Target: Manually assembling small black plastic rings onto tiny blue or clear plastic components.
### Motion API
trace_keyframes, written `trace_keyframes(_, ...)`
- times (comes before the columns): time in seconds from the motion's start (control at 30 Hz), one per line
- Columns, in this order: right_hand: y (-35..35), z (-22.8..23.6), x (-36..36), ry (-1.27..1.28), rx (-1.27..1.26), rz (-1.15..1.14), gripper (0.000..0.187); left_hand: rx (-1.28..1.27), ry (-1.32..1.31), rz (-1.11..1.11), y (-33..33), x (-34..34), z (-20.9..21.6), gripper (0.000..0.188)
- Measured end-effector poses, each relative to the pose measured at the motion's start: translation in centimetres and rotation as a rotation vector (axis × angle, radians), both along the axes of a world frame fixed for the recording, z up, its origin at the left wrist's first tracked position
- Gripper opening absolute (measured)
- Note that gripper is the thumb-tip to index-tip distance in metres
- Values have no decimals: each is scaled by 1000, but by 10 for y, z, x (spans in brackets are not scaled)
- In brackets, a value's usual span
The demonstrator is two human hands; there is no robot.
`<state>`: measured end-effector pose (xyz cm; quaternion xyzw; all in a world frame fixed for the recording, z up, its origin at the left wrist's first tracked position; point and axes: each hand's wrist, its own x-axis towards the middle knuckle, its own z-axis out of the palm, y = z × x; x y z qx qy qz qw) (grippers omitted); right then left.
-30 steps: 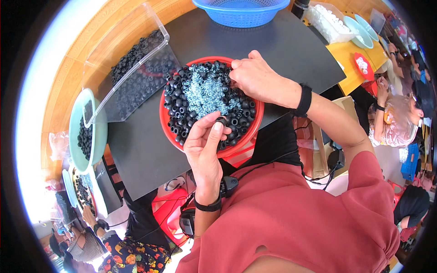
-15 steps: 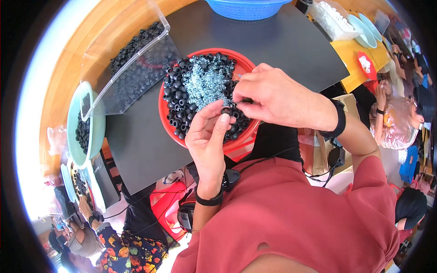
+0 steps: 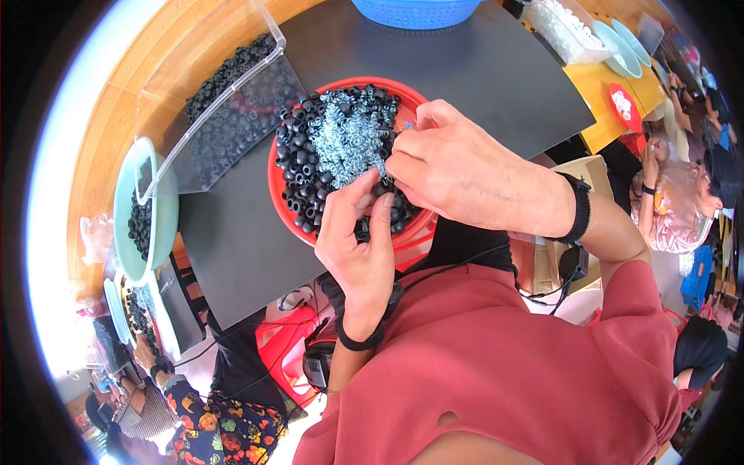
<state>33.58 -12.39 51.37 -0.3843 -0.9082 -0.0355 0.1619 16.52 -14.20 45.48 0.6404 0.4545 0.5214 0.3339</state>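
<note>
In front of me a red round basin holds small black hollow round pieces, with a heap of small silvery metal springs on top. Above its near right part my two hands meet at the fingertips. My left hand, palm up, pinches a small black hollow piece between thumb and fingers, mostly hidden there. From the right, my right hand has its thumb and fingers pressed together against the left fingertips. What it grips is too small and covered to make out.
A clear plastic bin of black pieces lies tilted left of the basin. Beyond it stands a pale green basin. A blue basket sits at the dark table's far edge. Other people work at left and right.
My right hand has moved slightly left and its fingertips now touch the left ones. The black piece that showed at my left thumb is now mostly covered.
</note>
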Motion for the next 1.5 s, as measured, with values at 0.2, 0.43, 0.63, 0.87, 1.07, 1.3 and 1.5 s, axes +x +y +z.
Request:
trace_keyframes(0.2, -3, -4, 1, 44, -73, -1, 10, 160, 201, 19, -1, -1, 1, 24)
trace_keyframes(0.43, -13, 0, 15, 635, -678, -159, 14, -133, -170, -121, -11, 2, -1, 26)
trace_keyframes(0.63, -19, -20, 22, 1147, -1191, -138, 13, -72, -160, -205, -14, 8, -4, 32)
trace_keyframes(0.87, -18, -28, 25, 1311, -1580, -139, 14, -51, -178, -212, -14, 5, -7, 29)
trace_keyframes(1.07, 21, -31, 43, 530, -313, -319, 8, -197, -328, -269, -11, -5, 0, 18)
trace_keyframes(1.3, 35, -51, 38, 207, -166, -331, 8, -310, -568, -227, -11, -11, 1, 18)
trace_keyframes(1.5, 47, -67, 34, 182, -99, -277, 9, -281, -611, -209, -17, -22, 3, 16)
